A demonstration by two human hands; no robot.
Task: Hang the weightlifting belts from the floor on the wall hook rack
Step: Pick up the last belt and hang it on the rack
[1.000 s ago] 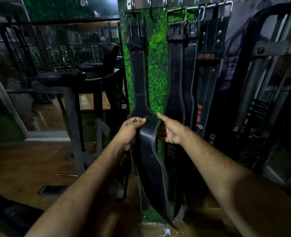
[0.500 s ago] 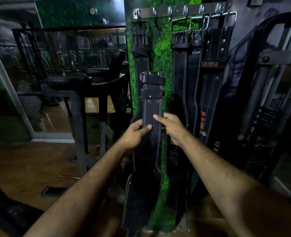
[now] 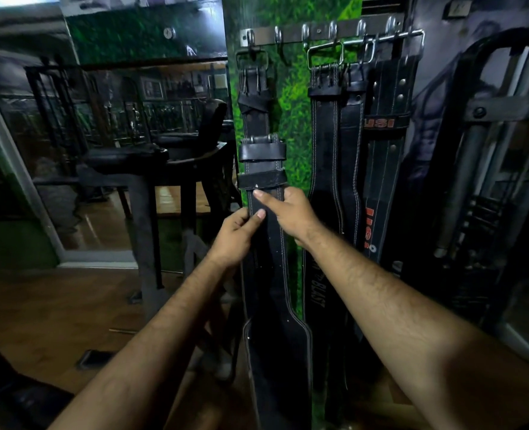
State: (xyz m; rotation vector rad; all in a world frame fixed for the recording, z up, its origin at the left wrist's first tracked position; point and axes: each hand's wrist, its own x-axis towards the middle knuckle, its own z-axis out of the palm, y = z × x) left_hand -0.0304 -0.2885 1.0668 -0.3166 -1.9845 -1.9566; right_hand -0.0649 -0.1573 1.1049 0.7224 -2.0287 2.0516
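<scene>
Five black leather weightlifting belts in view: four hung on the rack, at (image 3: 254, 119), (image 3: 323, 144), (image 3: 351, 144) and (image 3: 387, 141), and one held (image 3: 268, 243). One steel wall hook rack (image 3: 319, 34), six hooks countable, more possibly hidden at its right end. Two bare hands: left hand (image 3: 237, 234), right hand (image 3: 291, 212).

Both hands hold a black belt (image 3: 266, 243) upright against the green wall panel (image 3: 294, 125). Left hand (image 3: 238, 234) grips its left edge, thumb across the front; right hand (image 3: 291, 212) grips the right edge. Its buckle end lies below the hook rack (image 3: 319, 34), overlapping a hung belt (image 3: 254, 97). Three further belts (image 3: 353, 150) hang to the right.
</scene>
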